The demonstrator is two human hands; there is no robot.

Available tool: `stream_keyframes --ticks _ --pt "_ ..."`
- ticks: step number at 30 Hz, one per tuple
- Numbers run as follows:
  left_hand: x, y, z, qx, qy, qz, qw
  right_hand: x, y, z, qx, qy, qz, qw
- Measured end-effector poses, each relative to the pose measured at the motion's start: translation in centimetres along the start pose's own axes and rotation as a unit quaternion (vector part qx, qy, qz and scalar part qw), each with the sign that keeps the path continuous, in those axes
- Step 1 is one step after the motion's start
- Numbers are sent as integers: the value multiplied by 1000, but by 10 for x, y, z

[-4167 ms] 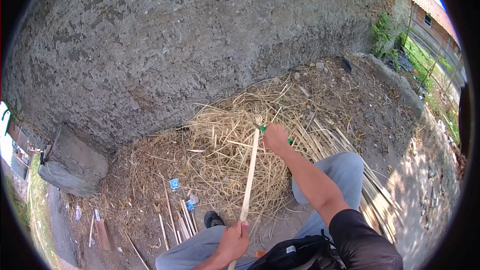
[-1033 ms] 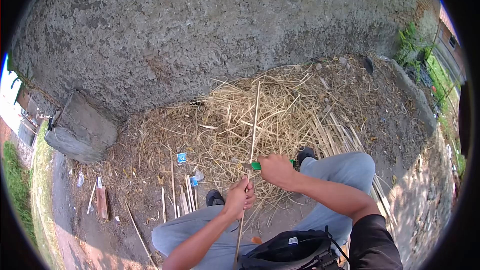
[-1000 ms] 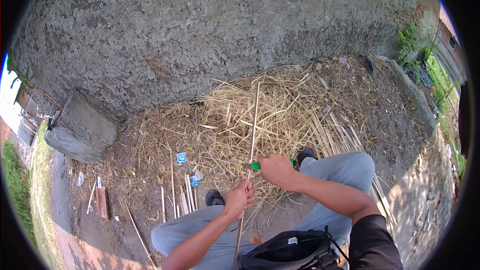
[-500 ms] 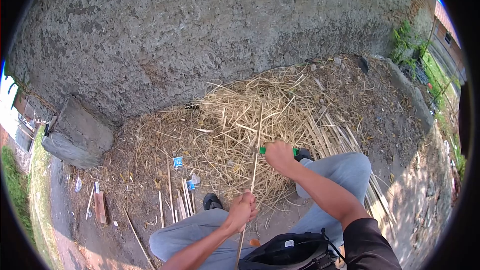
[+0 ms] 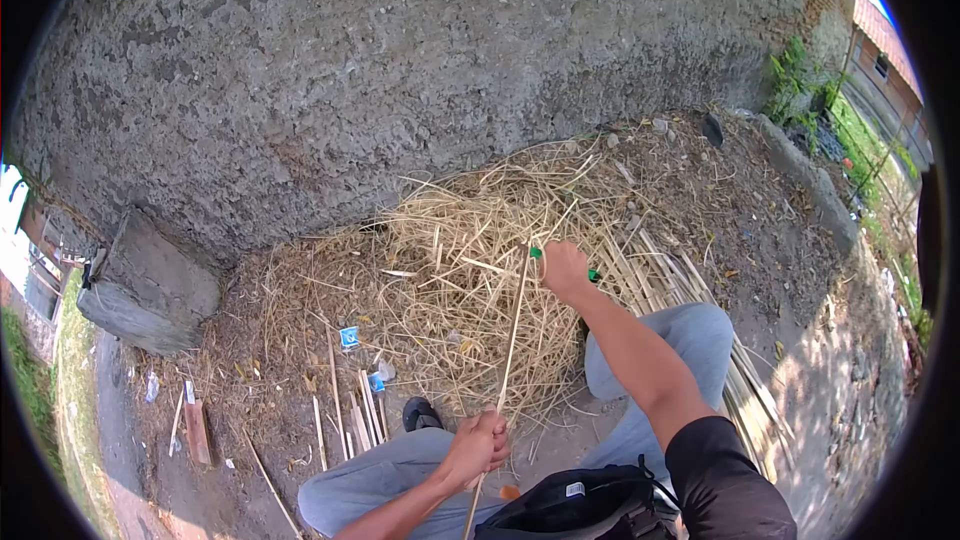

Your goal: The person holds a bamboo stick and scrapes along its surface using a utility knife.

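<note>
My left hand [image 5: 474,453] is closed around a long, thin bamboo strip [image 5: 514,340], which slants up and away from my lap. My right hand [image 5: 566,272] grips a tool with a green handle [image 5: 593,276], seemingly a knife, at the strip's far end. Its blade is hard to make out against the strip. Beyond both hands lies a heap of pale curly shavings [image 5: 450,245]. The strip's near end runs down past my left hand, beside a black bag [image 5: 565,508] on my lap.
A rough grey wall [image 5: 400,60] rises behind the heap. Split bamboo slats [image 5: 655,275] lie by my right leg, and several more pieces [image 5: 368,410] lie left of my foot. A concrete block [image 5: 155,285] stands at left, with a blue wrapper [image 5: 349,337] on the ground.
My right hand has slid away from me along the strip, toward its far end, with the green-handled tool. My left hand keeps its hold, slightly lower in view.
</note>
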State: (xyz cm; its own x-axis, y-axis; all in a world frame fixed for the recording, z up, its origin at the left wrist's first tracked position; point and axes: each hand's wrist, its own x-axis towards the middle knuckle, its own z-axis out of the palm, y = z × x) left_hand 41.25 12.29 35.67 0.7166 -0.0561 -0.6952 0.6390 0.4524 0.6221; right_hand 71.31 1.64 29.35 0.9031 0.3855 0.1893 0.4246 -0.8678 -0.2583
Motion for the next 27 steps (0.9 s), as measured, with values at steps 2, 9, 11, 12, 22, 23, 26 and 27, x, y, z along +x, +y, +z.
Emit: stream_keyframes --ticks 2,9,11,12,22,23,26,27 --pt "-1 8 -9 -24 -12 -32 999 20 13 6 -31 -38 -4 999" --pt "-7 22 -22 22 -46 -25 998 61 62 12 -90 -112 83 986" --pt "2 28 -30 15 -30 -13 999 53 65 0 -146 -171 56 973" --pt "5 32 -33 41 -20 -1 999 50 61 -6 -152 -174 48 972" --pt "29 6 -34 245 106 195 944 -47 -14 -122 -108 -202 -89 969" --pt "33 1 -35 246 105 194 944 -59 -18 -125 -70 -179 -90 977" --pt "35 -4 -32 302 138 273 903 -90 -29 -111 126 -146 -37 980" --pt "31 0 -28 288 141 259 911 -98 -34 -104 130 -144 -34 981"
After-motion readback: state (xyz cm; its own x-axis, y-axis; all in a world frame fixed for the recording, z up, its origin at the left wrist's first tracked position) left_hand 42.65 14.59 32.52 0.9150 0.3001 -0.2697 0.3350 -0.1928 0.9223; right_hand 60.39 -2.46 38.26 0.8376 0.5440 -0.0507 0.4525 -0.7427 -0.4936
